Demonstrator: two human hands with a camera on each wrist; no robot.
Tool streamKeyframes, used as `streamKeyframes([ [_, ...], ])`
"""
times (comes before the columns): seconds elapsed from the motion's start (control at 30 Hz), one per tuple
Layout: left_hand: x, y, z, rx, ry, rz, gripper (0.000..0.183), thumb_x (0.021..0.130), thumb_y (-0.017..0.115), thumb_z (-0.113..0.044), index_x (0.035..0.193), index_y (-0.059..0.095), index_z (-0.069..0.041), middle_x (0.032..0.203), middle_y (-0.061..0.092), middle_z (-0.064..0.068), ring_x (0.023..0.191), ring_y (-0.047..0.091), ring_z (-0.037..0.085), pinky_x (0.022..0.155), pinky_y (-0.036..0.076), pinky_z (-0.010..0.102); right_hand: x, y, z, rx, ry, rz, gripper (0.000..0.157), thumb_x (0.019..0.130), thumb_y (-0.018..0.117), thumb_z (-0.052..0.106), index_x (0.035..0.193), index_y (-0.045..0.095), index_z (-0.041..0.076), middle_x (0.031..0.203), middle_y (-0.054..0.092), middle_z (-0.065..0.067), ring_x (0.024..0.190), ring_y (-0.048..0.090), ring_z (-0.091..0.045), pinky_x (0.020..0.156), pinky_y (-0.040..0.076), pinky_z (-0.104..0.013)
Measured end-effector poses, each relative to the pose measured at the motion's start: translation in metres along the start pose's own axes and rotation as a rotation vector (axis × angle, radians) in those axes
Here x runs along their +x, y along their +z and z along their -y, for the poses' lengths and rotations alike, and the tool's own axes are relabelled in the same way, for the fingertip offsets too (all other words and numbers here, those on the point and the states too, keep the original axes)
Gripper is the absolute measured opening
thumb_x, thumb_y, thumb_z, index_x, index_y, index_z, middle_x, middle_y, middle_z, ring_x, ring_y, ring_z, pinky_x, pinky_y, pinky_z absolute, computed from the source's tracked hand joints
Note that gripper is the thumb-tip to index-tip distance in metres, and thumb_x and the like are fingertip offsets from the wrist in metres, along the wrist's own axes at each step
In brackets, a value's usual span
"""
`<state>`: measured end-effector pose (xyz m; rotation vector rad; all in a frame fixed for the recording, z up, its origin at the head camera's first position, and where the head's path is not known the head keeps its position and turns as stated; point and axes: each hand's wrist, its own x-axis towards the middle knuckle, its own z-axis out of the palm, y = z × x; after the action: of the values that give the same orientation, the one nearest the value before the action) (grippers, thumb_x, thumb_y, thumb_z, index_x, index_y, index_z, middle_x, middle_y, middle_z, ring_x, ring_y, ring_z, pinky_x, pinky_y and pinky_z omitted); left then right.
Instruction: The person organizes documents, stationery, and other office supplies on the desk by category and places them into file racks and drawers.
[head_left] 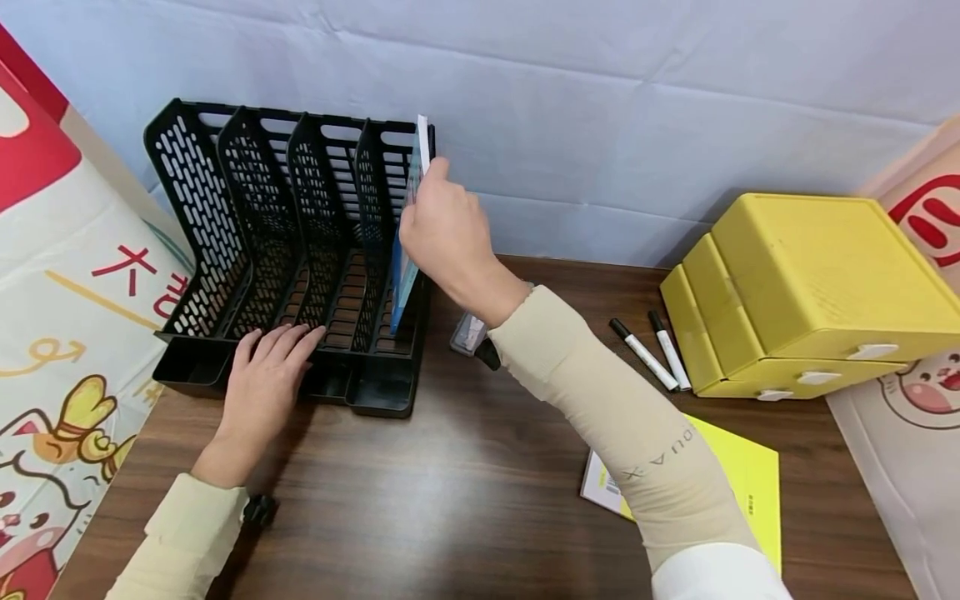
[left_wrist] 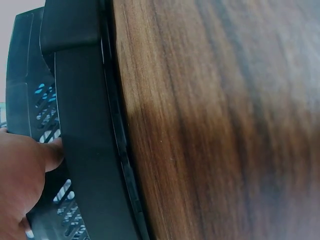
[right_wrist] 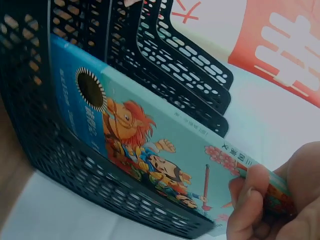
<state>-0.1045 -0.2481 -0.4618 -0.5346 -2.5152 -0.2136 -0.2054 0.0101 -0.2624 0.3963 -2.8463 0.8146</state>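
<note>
Standing in the rack [head_left: 384, 367], the book [right_wrist: 155, 140] is pinched by the right hand [head_left: 447, 223], left hand [head_left: 266, 375] resting on the rack's front.

A desk-like study or office corner; whether in a home or an office cannot be told. A wood-grain tabletop [head_left: 450, 500] carries a black file rack [head_left: 384, 398] at upper left, holding an illustrated book [right_wrist: 160, 145], and yellow drawers [head_left: 847, 283] at right, beside two markers [head_left: 645, 357]. Pale, creased sheeting [head_left: 562, 125] hangs behind; cartoon-printed sheets [head_left: 67, 333] flank both sides.
</note>
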Motion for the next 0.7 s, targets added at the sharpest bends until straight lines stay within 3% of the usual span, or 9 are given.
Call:
streamKeyframes([
  [0.27, 0.001, -0.001, -0.001, -0.002, -0.002, 0.004, 0.055, 0.086, 0.073, -0.001, 0.138, 0.058, -0.012, 0.132, 0.064, 0.015, 0.122, 0.057, 0.039, 0.104, 0.036, 0.060, 0.001, 0.021, -0.006, 0.056, 0.014, -0.003, 0.029, 0.102, 0.041, 0.009, 0.127, 0.043, -0.004, 0.058, 0.049, -0.003, 0.037, 0.034, -0.014, 0.039, 0.024, -0.026],
  [0.53, 0.000, -0.002, 0.000, -0.006, -0.010, 0.010, 0.055, 0.087, 0.073, -0.001, 0.138, 0.058, -0.012, 0.132, 0.063, 0.015, 0.123, 0.055, 0.038, 0.105, 0.036, 0.061, 0.005, 0.033, -0.007, 0.062, 0.042, -0.002, 0.044, 0.102, 0.041, 0.010, 0.142, 0.035, -0.009, 0.059, 0.053, -0.004, 0.036, 0.037, -0.013, 0.038, 0.026, -0.025],
  [0.7, 0.000, -0.002, 0.000, -0.013, -0.010, 0.009, 0.051, 0.089, 0.071, -0.002, 0.137, 0.059, -0.011, 0.132, 0.064, 0.015, 0.122, 0.056, 0.039, 0.105, 0.035, 0.061, 0.007, 0.037, -0.008, 0.077, 0.066, -0.002, 0.045, 0.103, 0.041, 0.011, 0.143, 0.033, -0.008, 0.061, 0.054, -0.005, 0.037, 0.038, -0.014, 0.038, 0.026, -0.026],
])
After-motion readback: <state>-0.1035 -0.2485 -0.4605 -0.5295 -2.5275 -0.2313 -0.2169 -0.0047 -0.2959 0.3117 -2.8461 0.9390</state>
